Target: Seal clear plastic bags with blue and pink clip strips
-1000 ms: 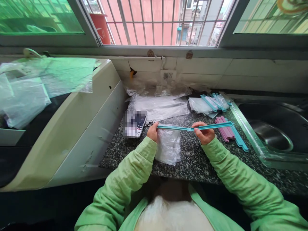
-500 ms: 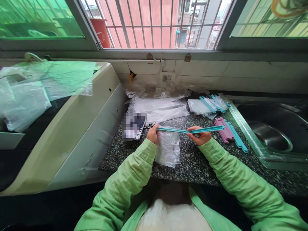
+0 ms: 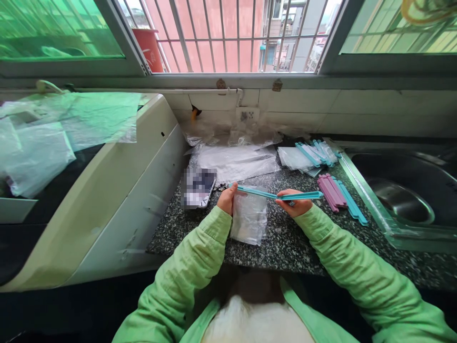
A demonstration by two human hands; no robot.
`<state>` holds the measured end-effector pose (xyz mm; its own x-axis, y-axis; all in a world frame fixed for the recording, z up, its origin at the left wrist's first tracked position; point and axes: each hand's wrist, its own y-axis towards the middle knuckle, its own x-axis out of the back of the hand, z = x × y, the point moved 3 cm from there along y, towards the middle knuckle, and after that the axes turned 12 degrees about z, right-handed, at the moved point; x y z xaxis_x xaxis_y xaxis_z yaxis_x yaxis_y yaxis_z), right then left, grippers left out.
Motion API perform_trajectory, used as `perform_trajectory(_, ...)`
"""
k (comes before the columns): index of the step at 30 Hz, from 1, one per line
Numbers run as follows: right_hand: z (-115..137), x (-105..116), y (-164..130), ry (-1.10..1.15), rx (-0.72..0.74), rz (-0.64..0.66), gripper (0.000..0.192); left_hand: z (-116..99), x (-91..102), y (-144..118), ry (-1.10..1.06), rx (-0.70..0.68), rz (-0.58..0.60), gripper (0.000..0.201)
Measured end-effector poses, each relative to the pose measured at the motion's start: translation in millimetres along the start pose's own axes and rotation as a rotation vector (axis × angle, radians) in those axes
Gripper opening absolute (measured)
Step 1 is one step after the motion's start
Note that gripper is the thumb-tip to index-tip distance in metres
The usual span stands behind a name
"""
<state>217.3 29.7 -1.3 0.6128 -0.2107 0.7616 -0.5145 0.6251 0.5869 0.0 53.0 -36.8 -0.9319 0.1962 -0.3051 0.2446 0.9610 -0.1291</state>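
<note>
Compared with a moment earlier, the right hand (image 3: 296, 206) has slid nearer the left hand (image 3: 228, 199) along the long teal plastic sealing clip (image 3: 278, 194), both closed on it, the clear plastic bag (image 3: 249, 216) hanging beneath over the speckled granite counter (image 3: 285, 238).

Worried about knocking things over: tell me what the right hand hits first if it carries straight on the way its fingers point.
The right hand points left along the teal sealing stick; it would likely meet the left hand first.

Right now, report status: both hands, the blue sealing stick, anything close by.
Left hand pinches clear bag and stick end. Right hand grips blue sealing stick, held level above counter. Phone by left hand; pink sticks right.
</note>
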Motion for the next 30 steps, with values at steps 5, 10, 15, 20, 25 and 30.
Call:
perform_trajectory(5, -1.2, 9.9, 0.0, -0.017, -0.080, -0.097, 0.010, -13.4, -10.6, -6.4, -0.011, 0.033, 0.053, 0.019)
perform_trajectory(10, -10.1, 16.2, -0.6, -0.074, -0.177, -0.183, 0.012, -13.6, -13.2, -8.9, 0.059, 0.017, 0.085, 0.022)
perform_trajectory(15, -7.8, 12.2, 4.6, -0.179, -0.052, -0.083, 0.012, -14.8, -19.2, -12.8, 0.047, -0.014, 0.149, 0.030)
perform_trajectory(20, 5.8, 7.0, 3.9, -0.225, 0.061, -0.094, 0.007, -15.3, -21.0, -13.5, 0.040, -0.022, 0.165, 0.037)
perform_trajectory(25, 12.0, 6.5, -0.4, -0.214, 0.064, -0.076, 0.007, -12.5, -19.5, -12.9, 0.050, 0.018, 0.174, 0.040)
perform_trajectory(30, 13.3, 9.7, -2.5, -0.169, 0.081, -0.106, 0.012, -14.1, -21.1, -13.9, -0.027, 0.066, 0.161, 0.040)
